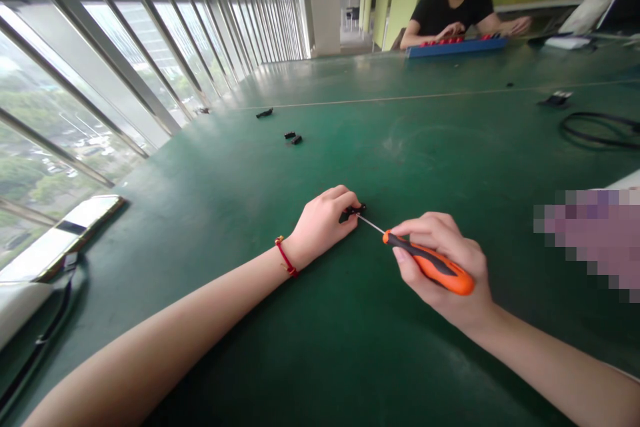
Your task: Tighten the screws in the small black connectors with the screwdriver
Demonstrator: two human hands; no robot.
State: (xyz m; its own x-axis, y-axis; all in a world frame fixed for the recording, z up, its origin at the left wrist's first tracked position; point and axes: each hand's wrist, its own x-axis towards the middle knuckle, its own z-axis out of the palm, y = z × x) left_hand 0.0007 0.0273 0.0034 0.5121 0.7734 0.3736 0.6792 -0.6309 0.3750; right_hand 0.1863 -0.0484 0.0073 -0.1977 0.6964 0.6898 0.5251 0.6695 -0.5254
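Observation:
My right hand (453,260) is closed round the orange and black handle of a screwdriver (433,265). The thin metal shaft points left and away from me, and its tip meets a small black part (356,211). Between the thumb and fingers of my left hand (327,217), that black part is pinched close to the green tabletop (310,340). The fingers cover much of the part, so its exact kind cannot be made out. A red cord bracelet (287,257) circles my left wrist.
Small black pieces (293,138) and another black piece (265,113) lie farther back. A phone (65,237) and cable (55,327) are at left, beside metal railings (200,20). A black cable (600,140) is at right. Across the table, a person (450,13) sits behind a blue tray (457,48).

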